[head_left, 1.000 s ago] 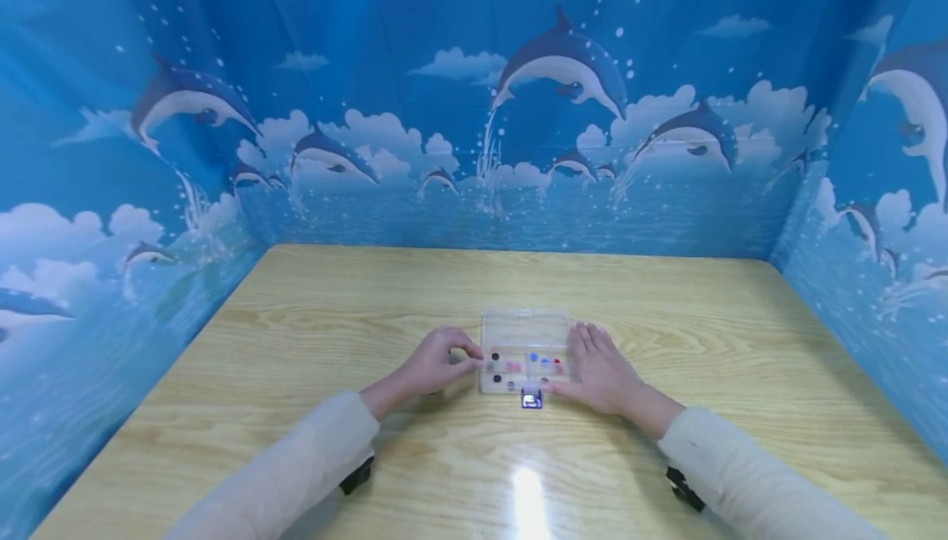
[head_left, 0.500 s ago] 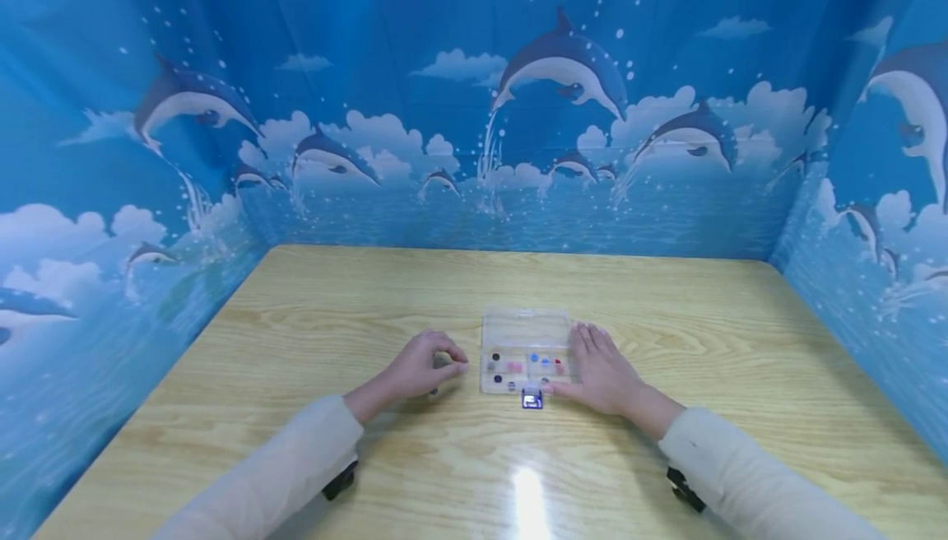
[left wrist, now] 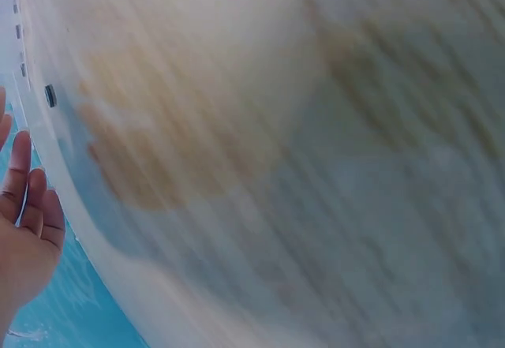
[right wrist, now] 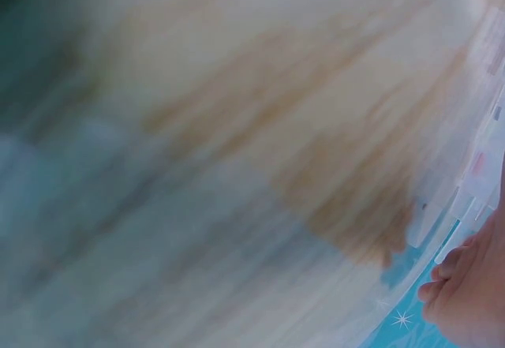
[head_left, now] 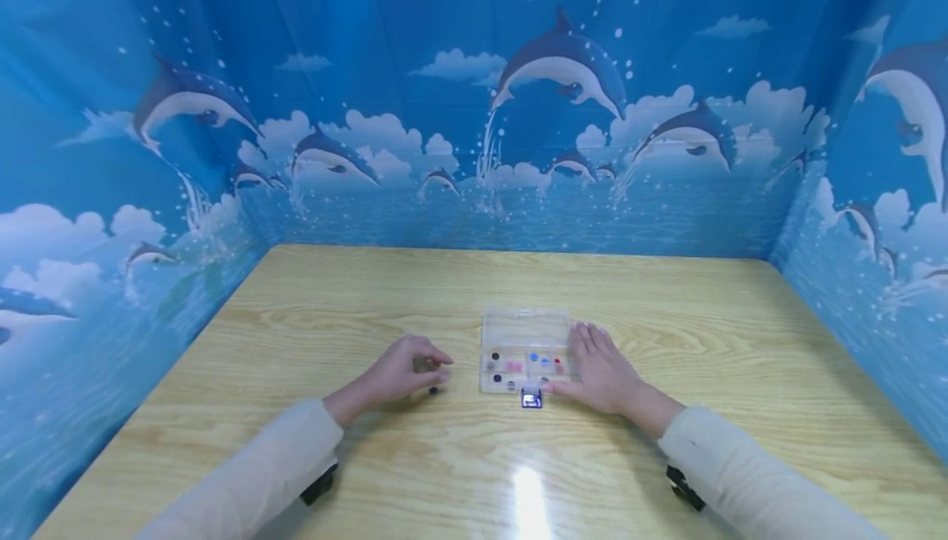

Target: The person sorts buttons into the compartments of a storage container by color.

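A clear plastic compartment box point(head_left: 505, 367) lies on the table with its lid point(head_left: 526, 328) raised at the back. Small black, pink, blue and red pieces sit in its compartments, too small to identify. My right hand point(head_left: 603, 371) rests along the box's right side, fingers straight and thumb by the front edge. Left of the box, my left hand point(head_left: 400, 369) hovers with thumb and fingers parted and nothing visible between them. Just below its thumb lies a small dark round piece point(head_left: 433, 391), which the left wrist view shows as a dark disc point(left wrist: 50, 95) apart from the fingers.
The box's front carries a blue latch point(head_left: 532, 398). A wood-grain table point(head_left: 355, 293) spreads around it, with a dolphin-print curtain point(head_left: 415, 112) along the back and sides. Both wrist views mostly show blurred tabletop.
My left hand has moved away from the box's left edge, leftward to beside the dark round piece, and its thumb and fingers have parted. My right hand stays put.
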`<state>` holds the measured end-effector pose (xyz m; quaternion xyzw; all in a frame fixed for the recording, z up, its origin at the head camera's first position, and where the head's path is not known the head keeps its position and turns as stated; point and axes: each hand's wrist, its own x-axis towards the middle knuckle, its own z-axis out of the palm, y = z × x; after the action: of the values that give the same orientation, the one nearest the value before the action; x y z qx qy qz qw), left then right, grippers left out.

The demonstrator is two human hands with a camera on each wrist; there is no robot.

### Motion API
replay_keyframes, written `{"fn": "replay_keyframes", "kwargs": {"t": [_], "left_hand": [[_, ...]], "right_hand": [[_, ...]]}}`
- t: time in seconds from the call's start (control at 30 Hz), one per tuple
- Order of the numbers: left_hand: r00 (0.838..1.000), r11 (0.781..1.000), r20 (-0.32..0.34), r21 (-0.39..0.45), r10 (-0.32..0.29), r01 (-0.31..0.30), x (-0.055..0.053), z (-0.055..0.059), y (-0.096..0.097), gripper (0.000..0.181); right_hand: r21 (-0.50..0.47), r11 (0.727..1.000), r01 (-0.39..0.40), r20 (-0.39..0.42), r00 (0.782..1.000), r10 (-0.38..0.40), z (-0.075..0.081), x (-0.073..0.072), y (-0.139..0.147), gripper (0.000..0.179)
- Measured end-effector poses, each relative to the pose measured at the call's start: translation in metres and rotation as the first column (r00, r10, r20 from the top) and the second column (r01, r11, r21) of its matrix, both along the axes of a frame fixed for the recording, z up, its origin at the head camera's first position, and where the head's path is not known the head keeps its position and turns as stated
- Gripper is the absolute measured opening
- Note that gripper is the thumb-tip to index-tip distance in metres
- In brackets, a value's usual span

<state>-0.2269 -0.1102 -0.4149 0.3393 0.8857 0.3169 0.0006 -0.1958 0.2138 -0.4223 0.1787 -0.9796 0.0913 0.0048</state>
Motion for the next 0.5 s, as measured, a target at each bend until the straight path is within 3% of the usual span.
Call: {"fn": "replay_keyframes", "kwargs": {"t": [0.5], "left_hand": [[0.992, 0.998, 0.122, -0.043, -0.032, 0.038, 0.001, -0.002, -0.015, 0.029]], "right_hand": [[0.004, 1.000, 0.006, 0.011, 1.000, -0.006, 0.001, 0.000, -0.001, 0.098]]}}
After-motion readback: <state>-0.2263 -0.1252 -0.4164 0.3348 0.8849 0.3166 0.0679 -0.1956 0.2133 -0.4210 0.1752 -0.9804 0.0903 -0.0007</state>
